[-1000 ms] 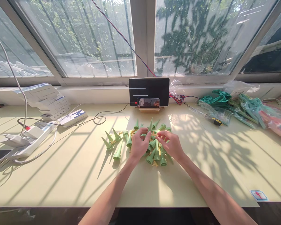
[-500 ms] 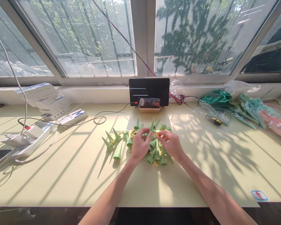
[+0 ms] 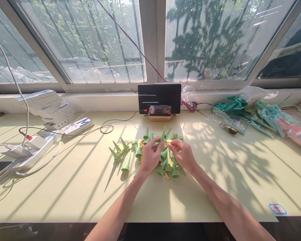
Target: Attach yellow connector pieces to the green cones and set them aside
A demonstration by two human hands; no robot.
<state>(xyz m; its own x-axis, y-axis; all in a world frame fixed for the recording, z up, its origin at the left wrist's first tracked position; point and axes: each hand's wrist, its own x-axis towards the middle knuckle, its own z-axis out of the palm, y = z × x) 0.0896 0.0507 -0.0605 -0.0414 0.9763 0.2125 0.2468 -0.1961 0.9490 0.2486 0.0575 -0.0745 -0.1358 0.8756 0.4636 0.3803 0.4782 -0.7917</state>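
Note:
Over a heap of green plastic cones (image 3: 168, 164), my left hand (image 3: 150, 156) pinches one green cone (image 3: 163, 134) that points upward. Its base is partly hidden by the fingers. My right hand (image 3: 185, 155) meets it from the other side, its thumb and fingers closed on a small yellow piece (image 3: 167, 142) at the cone's lower end. How far the two parts fit together is too small to tell. More yellow pieces (image 3: 166, 174) lie among the cones. To the left are several cones with yellow bits at their bases (image 3: 114, 154) and one leaning cone (image 3: 126, 163).
At the back a phone (image 3: 159, 110) stands before a dark tablet (image 3: 175, 97). White boxes (image 3: 77, 126), cables and a power strip (image 3: 37, 152) occupy the left. Bagged green and pink items (image 3: 268, 115) and a yellow-black tool (image 3: 230, 130) lie at the right.
Both hands stay almost in place around the cone and yellow piece; only a very slight shift of the fingers shows. The heap looks the same.

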